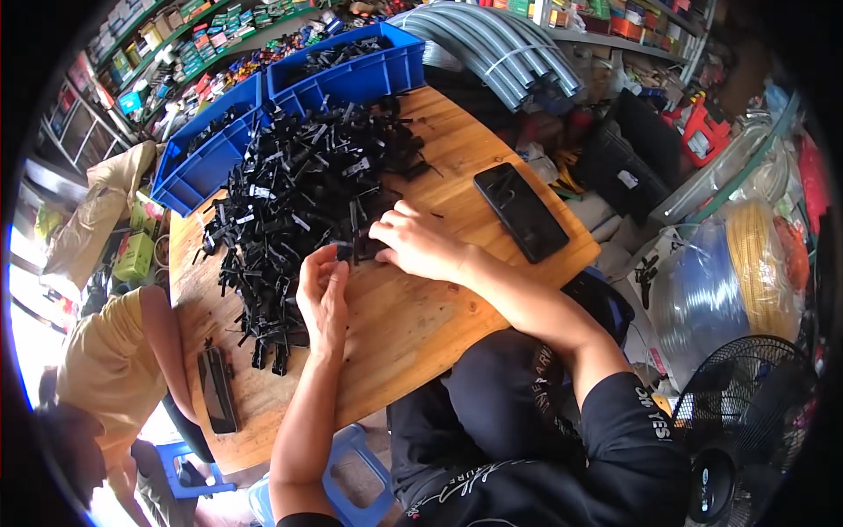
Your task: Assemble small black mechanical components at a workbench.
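A large heap of small black plastic parts, some with pale metal-looking pins, covers the far left of the wooden table. My hands are close together at the heap's near right edge. The fingers and thumb of my left hand are curled together at a small dark plastic part. Just to the right, my right hand is closed, its bent fingers by the same spot. Whatever is in its fingertips is too small and dark to make out.
Two blue bins with black parts stand beyond the heap. A black phone lies at the right, another phone at the left edge. Another person sits at the left. A fan stands at lower right.
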`<state>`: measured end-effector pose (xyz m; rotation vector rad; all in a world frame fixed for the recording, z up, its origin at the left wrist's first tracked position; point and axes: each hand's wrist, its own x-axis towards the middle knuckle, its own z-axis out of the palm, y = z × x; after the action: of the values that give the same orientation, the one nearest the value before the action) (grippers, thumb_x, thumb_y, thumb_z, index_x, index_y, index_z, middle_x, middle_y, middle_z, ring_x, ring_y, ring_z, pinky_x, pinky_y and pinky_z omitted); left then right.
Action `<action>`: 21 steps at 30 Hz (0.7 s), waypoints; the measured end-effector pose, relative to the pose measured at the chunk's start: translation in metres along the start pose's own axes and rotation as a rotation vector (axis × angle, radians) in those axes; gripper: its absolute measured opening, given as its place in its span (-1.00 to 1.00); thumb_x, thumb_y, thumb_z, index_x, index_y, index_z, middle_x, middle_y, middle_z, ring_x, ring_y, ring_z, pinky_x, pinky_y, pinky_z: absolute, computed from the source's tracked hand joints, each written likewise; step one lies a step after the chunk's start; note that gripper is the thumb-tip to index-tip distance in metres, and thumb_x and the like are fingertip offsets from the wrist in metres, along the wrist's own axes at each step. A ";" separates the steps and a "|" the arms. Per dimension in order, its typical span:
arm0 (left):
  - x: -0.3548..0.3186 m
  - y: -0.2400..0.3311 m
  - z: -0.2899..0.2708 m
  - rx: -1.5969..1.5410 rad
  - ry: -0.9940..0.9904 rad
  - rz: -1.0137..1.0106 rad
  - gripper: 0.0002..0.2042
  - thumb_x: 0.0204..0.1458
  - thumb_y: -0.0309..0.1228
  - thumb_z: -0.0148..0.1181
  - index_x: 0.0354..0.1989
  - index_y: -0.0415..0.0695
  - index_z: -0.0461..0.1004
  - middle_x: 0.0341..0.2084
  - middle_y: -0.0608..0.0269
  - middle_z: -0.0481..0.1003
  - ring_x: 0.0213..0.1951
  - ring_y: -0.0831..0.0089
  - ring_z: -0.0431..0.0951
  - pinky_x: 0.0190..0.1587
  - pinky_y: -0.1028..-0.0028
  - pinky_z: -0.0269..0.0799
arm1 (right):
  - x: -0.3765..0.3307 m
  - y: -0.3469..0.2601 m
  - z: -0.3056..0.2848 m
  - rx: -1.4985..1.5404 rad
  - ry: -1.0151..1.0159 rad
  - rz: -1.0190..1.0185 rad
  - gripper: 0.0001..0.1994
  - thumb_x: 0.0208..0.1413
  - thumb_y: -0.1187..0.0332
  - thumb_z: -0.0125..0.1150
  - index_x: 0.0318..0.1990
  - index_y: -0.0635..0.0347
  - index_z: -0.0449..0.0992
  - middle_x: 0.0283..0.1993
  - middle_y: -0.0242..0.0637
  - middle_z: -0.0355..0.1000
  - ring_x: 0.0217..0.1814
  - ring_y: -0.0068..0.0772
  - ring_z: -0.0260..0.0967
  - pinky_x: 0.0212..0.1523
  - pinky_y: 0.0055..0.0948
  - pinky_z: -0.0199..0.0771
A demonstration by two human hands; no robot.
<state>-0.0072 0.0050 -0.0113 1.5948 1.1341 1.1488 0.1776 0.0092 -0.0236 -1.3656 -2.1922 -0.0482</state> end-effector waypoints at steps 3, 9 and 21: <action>0.008 -0.010 -0.006 -0.021 0.031 -0.010 -0.73 0.00 -0.45 0.08 -0.10 -0.19 0.40 -0.30 0.31 0.43 -0.31 0.59 0.34 -0.22 0.60 0.25 | 0.007 0.005 -0.011 0.294 0.102 0.050 -0.81 -0.01 0.31 0.18 -0.32 0.24 0.52 -0.29 -0.20 0.45 -0.16 -0.19 0.34 -0.08 -0.33 0.32; 0.016 -0.017 -0.013 -0.170 0.110 0.066 -0.66 -0.02 -0.53 0.10 -0.02 -0.18 0.34 -0.20 0.24 0.42 -0.29 0.58 0.38 -0.21 0.58 0.33 | 0.021 0.003 -0.017 0.388 0.160 0.021 -0.81 -0.01 0.40 0.20 -0.22 0.21 0.53 -0.19 -0.24 0.47 -0.10 -0.27 0.35 -0.05 -0.39 0.30; 0.020 -0.030 0.006 -0.267 -0.094 0.226 -0.73 -0.13 -0.39 0.20 -0.25 -0.23 0.44 -0.52 0.12 0.49 -0.45 0.34 0.53 -0.37 0.42 0.42 | 0.008 -0.033 -0.025 0.644 0.029 0.064 -0.67 0.20 0.35 -0.06 0.07 0.31 0.31 0.00 -0.17 0.35 0.02 -0.34 0.31 0.08 -0.46 0.22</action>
<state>-0.0039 0.0304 -0.0376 1.5749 0.7187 1.2967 0.1586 -0.0077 0.0099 -1.0458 -1.8911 0.6038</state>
